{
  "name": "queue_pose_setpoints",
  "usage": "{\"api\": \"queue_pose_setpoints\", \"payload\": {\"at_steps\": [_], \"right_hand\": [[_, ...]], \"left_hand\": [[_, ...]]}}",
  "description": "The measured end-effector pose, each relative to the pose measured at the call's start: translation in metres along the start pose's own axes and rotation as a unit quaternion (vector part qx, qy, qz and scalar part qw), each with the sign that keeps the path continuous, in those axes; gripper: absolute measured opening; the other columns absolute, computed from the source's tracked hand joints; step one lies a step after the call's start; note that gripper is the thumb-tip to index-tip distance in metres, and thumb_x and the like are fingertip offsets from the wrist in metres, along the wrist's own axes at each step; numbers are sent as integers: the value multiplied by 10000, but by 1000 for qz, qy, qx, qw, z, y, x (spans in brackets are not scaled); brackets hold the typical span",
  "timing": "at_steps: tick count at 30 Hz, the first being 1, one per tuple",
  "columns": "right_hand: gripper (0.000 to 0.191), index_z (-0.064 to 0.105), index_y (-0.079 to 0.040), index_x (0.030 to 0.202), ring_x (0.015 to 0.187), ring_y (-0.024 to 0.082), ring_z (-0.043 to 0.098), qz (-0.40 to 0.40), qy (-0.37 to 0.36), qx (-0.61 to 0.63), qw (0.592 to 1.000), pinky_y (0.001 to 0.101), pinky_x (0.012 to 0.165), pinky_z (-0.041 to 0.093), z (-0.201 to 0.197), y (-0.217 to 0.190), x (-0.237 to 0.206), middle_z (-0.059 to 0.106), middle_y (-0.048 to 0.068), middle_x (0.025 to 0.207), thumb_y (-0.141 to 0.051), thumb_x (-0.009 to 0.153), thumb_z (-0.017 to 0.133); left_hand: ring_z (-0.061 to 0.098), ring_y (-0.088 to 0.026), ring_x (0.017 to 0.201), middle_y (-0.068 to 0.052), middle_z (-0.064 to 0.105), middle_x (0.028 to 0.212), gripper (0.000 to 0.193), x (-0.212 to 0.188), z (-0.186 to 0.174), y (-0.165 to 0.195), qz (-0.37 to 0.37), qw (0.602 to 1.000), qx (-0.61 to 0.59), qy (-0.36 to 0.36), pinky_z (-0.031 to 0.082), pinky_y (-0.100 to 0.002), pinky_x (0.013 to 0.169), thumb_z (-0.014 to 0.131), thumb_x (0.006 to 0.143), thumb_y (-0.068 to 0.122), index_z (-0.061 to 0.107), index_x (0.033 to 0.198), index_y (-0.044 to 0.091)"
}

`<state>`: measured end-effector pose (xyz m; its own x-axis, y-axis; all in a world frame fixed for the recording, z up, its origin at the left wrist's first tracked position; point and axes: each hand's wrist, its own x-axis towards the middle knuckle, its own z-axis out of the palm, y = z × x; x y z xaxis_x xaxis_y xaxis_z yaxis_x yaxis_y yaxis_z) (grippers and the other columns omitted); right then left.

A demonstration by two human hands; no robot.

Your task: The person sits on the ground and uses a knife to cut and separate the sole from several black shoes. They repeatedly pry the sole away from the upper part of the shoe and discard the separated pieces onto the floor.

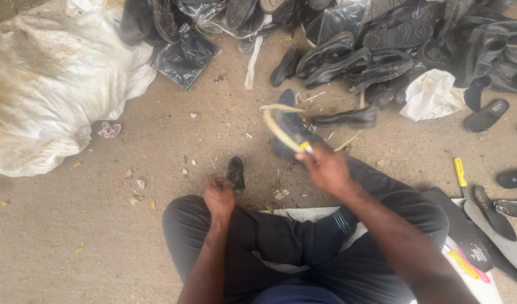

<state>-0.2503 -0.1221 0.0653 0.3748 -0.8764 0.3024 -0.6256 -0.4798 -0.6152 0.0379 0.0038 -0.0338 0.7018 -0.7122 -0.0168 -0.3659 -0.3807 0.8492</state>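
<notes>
Your left hand closes its fingers on a small dark shoe piece resting on the sandy floor. Your right hand grips a pale curved strip peeling from a blurred black shoe. Beyond lies a heap of black shoes.

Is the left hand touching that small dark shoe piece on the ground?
Touching. The head view shows the left hand with its fingers against the small dark shoe piece, no gap visible between them.
</notes>
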Motion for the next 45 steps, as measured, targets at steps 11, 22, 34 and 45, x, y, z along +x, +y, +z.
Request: {"api": "queue_pose_setpoints", "payload": {"at_steps": [11, 22, 34, 45], "right_hand": [[333, 627, -75, 974, 570, 76, 559, 63, 37, 153, 986, 278, 435, 485, -113, -181, 112, 576, -43, 734, -401, 1035, 660], [225, 554, -74, 993, 443, 89, 425, -31, 72, 437, 896, 269, 352, 327, -183, -291, 148, 566, 18, 698, -267, 1098, 605], [168, 600, -37, 981, 361, 116, 386, 385, -3, 393, 835, 292, 302, 280, -16, -40, 6, 566, 76, 664, -201, 1015, 580], [337, 564, -18, 799, 357, 89, 372, 334, -71, 431, 835, 280, 310, 281, 24, -12, -36, 520, 49, 590, -270, 996, 670]], "left_hand": [[753, -307, 759, -161, 755, 827, 231, -5, -5, -23, 23, 999, -28, 2, 579, -405, 742, 712, 846, 117, 690, 1053, 18], [759, -203, 726, -130, 773, 829, 256, -16, -32, 21, -5, 996, -87, -37, 587, -333, 652, 690, 863, 77, 651, 1101, -9], [702, -172, 656, -87, 711, 908, 191, -32, -133, 51, -94, 891, 15, -444, 599, -323, 580, 691, 917, 133, 664, 1068, 19], [363, -429, 1462, -270, 334, 1597, 966, 128, -122, 116, -53, 998, -1, -25, 324, -536, 1179, 543, 952, 691, 293, 1568, -9]]}}
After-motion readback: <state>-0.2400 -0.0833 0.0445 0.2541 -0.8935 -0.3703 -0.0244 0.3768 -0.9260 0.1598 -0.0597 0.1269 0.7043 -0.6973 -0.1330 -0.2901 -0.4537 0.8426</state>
